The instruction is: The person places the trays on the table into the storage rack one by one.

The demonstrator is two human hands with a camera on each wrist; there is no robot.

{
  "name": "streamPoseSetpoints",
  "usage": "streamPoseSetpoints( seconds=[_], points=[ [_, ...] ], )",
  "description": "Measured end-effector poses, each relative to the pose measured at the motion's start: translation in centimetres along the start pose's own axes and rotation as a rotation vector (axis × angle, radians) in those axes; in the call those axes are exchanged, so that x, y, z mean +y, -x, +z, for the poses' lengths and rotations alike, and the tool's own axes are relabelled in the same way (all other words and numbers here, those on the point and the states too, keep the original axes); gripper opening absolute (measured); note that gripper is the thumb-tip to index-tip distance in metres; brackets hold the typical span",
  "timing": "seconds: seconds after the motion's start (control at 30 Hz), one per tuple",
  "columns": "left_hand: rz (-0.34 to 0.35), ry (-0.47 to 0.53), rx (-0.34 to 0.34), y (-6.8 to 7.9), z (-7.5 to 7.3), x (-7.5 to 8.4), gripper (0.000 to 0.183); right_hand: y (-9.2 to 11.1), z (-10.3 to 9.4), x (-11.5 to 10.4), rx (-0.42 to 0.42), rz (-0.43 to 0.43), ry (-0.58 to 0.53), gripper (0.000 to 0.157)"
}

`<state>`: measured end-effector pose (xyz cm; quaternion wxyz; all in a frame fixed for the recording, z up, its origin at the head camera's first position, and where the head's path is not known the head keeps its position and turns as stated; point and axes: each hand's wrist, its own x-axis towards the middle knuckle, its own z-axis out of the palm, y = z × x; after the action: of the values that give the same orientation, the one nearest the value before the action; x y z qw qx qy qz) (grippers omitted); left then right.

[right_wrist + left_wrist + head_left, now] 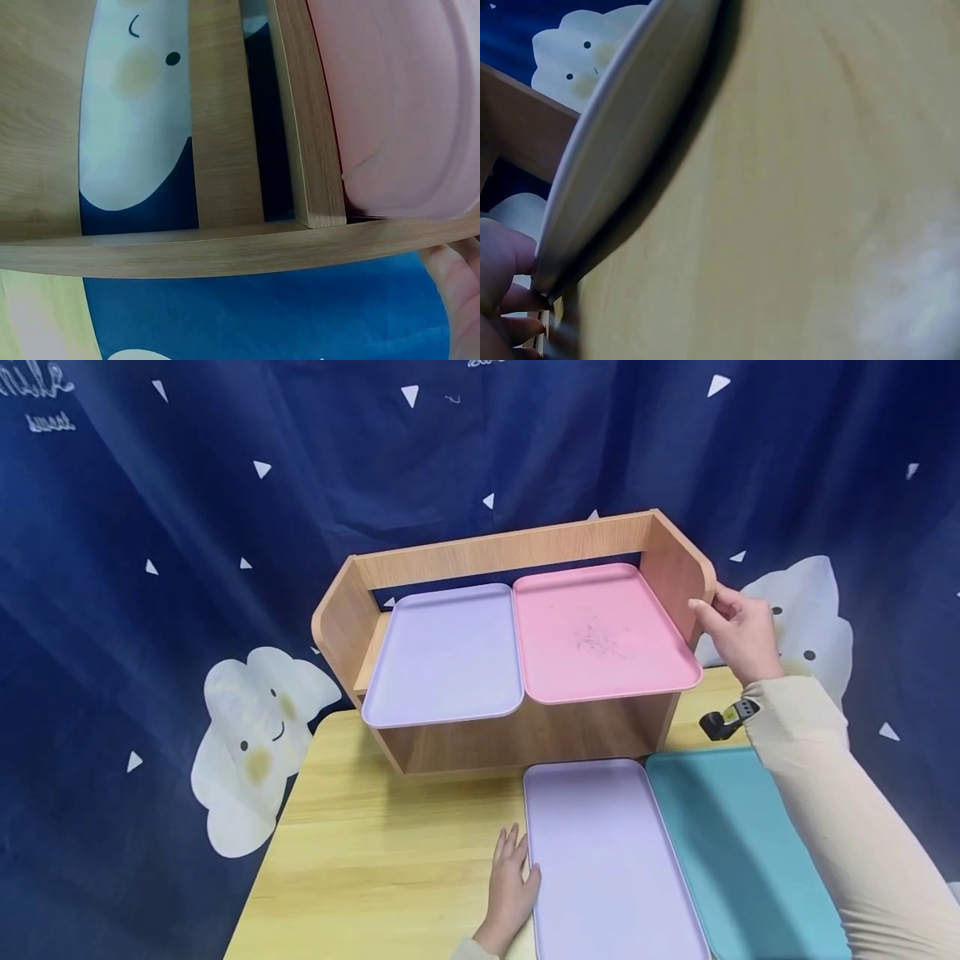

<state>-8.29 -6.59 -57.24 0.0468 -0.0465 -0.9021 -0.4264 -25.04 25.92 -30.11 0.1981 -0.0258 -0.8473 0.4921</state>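
A wooden desktop shelf [480, 556] carries a lavender tray [450, 652] and a pink tray [600, 627] side by side on its upper level. My right hand [738, 631] grips the front edge of the shelf's right side panel, with the thumb on the inner side and the fingers outside. In the right wrist view, part of that hand [457, 281] shows beside the panel edge. A second lavender tray [607, 860] lies on the table, and my left hand [512, 889] rests at its left edge, fingers extended and thumb at the rim.
A teal tray [742, 843] lies right of the lavender one, under my right forearm. The light wooden table [360, 860] extends to the left. Behind the shelf hangs a dark blue curtain [300, 427] with white triangles and clouds. Dark specks mark the pink tray.
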Motion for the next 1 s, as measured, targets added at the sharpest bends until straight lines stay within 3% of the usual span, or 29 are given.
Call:
streamPoseSetpoints(
  seconds=[0.37, 0.53, 0.83, 1.0],
  points=[
    [0.008, -0.047, -0.005, 1.4, -0.7, 0.0, 0.046, -0.1, -0.1, -0.1, 0.0, 0.001, -0.016, 0.049],
    [-0.026, -0.028, -0.04, 2.1, -1.0, 0.2, 0.048, -0.1, 0.1, 0.0, 0.005, -0.001, -0.009, 0.048],
    [-0.141, 0.281, 0.013, 2.0, -1.9, -0.1, 0.042, 0.1, 0.1, 0.0, -0.012, 0.0, -0.008, 0.049],
    [-0.23, 0.468, -0.061, 1.2, -3.5, -0.8, 0.042, 0.0, 0.2, 0.1, 0.001, -0.013, -0.003, 0.048]
  ],
)
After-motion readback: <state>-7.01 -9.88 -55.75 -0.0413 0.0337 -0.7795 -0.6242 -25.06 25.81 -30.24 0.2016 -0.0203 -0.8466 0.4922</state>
